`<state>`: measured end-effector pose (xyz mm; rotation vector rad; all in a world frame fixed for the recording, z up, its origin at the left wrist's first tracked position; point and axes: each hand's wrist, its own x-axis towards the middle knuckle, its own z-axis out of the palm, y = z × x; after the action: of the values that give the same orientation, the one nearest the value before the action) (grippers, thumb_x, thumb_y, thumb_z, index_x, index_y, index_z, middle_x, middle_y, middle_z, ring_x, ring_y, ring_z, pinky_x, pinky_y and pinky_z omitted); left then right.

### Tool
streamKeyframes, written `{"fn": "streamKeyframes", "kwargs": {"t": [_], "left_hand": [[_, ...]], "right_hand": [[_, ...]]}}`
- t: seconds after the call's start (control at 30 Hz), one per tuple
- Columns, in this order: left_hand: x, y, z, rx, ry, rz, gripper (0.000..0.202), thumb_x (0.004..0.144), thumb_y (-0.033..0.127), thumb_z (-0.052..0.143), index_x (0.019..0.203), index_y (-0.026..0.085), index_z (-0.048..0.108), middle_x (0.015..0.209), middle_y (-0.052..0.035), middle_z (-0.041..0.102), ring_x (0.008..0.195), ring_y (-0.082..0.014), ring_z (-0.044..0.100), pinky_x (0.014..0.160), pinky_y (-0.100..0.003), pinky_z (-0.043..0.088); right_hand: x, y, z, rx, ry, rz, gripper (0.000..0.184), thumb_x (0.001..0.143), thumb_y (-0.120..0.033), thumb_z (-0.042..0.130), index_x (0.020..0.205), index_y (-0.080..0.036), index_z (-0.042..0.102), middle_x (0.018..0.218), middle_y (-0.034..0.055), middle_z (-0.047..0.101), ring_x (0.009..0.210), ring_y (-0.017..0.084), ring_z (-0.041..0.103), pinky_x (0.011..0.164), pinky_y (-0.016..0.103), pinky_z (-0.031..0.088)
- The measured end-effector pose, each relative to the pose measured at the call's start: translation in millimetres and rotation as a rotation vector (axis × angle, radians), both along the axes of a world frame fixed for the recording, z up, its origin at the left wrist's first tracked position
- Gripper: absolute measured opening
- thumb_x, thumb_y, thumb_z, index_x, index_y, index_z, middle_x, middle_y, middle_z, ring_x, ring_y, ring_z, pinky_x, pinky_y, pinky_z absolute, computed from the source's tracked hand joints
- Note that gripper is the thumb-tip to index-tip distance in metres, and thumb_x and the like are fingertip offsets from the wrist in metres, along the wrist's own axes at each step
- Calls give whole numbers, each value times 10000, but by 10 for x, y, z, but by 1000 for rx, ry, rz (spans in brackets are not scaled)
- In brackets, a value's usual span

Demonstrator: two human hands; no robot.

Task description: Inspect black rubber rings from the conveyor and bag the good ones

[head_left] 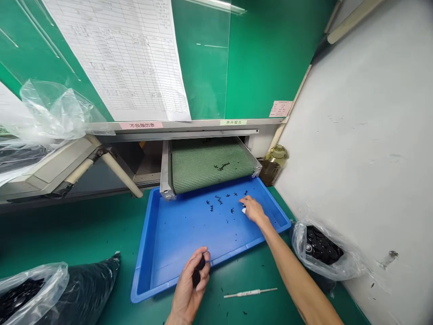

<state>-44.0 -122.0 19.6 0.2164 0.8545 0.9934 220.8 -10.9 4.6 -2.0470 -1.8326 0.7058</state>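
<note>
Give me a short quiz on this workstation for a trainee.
1. Which hand holds the dark clump?
2. True or false: the green mesh conveyor belt ends over the blue plastic tray.
3. What lies on the green bench mat just below the tray's near edge?

Key:
1. The left hand
2. True
3. A slim white tool

The left hand (pixel 189 289) clutches small black parts (pixel 197 273) above a shallow blue plastic tray (pixel 176 243). The right hand (pixel 253 210) reaches among scattered black pieces (pixel 219 201).
</note>
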Motion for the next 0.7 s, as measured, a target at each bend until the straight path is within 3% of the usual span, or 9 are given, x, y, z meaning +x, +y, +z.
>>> {"fn": "streamKeyframes", "kwargs": {"t": [0.13,0.23,0.3,0.43,0.6,0.7], "left_hand": [[76,46,5,-97,-73,46,145,745,153,632,886,120,626,761,-15,512,489,-30,381,288,-96,251],[138,80,-2,-99,-71,27,137,750,181,643,873,126,618,748,-4,497,476,-20,353,293,-91,239],[176,97,13,-46,-13,-29,174,754,239,660,879,129,609,749,2,498,474,-16,341,305,-96,231],[249,96,87,134,187,-182,295,767,402,644,917,159,570,749,21,505,457,-13,320,332,-121,162],[295,-33,126,296,421,-297,372,769,540,567,877,187,518,653,52,492,411,-24,287,373,-152,109],[295,-161,89,357,452,-393,365,769,535,568,793,180,492,566,71,459,388,-22,272,380,-158,130]], "right_hand": [[189,262,-213,-51,-10,10,301,887,-340,543,1133,-166,552,1143,69,567,976,190,575,826,397,493],[166,239,-246,-21,36,7,259,893,-321,531,1094,-162,567,1095,65,584,938,176,581,807,370,490],[86,136,-182,1,96,21,198,913,-269,467,1007,-147,590,944,49,620,826,150,592,742,309,480],[-237,-332,66,24,239,93,223,877,-177,364,898,-161,586,673,-12,584,614,113,548,585,217,403],[-681,-1142,308,16,393,204,276,789,-147,437,1047,-206,515,684,-58,582,594,96,506,539,183,347],[-795,-1467,367,40,408,252,289,793,-127,414,1039,-219,536,740,-39,618,677,117,534,619,201,367]]}}
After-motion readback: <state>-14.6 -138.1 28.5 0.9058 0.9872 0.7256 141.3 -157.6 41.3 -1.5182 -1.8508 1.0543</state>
